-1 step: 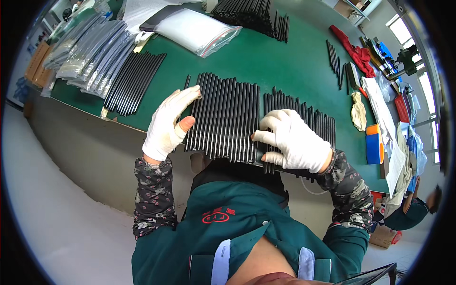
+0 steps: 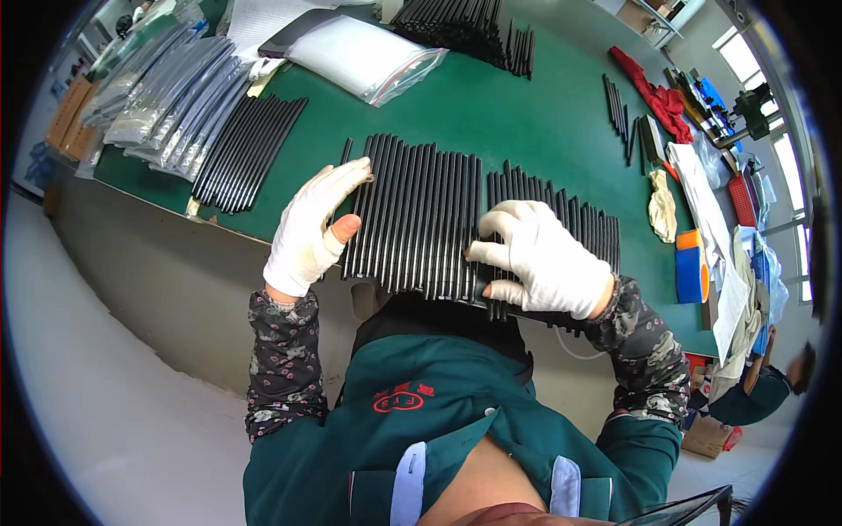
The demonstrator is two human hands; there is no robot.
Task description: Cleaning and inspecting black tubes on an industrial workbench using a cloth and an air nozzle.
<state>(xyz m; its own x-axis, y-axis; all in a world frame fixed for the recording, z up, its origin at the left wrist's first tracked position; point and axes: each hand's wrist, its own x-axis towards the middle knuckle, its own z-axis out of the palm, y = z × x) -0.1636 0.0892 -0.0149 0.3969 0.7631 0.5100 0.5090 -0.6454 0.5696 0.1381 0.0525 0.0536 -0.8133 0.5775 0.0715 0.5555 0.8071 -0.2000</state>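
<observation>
Slim black rods (image 2: 417, 219) lie side by side in a row across the near edge of the green table. At the row's left end is my left hand (image 2: 311, 223), in a white glove with bare fingertips. Its fingers are stretched out along the outer rods, thumb apart, gripping nothing. My gloved right hand (image 2: 544, 259) rests over a second row of black rods (image 2: 570, 210), fingers bent. Its index fingertip reaches the first row's right edge, and the thumb lies apart below. The right hand hides part of the second row.
Another batch of black rods (image 2: 250, 153) lies at left beside bagged packs (image 2: 175, 96). Clear plastic bags (image 2: 360, 57) and a large rod pile (image 2: 452, 26) are farther back. Rightward are loose rods (image 2: 617, 105), a red cloth (image 2: 653, 92), a glove (image 2: 661, 206) and tape rolls (image 2: 692, 267).
</observation>
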